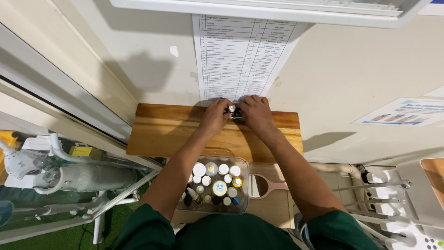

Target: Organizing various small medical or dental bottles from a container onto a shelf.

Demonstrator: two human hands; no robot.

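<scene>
Small white-capped bottle (231, 109) sat at the back edge of the brown wooden counter (162, 132), against the wall, pinched between both hands. Left hand (215, 115) had its grip closed on one side, right hand (254, 112) closed on the other, probably so one steadied it while the other worked the cap; contents too small to tell. Clear plastic tray (245, 185) of assorted capped bottles stood at the front edge, near the body. Pink-handled mirror (266, 186) lay just beside the tray.
</scene>
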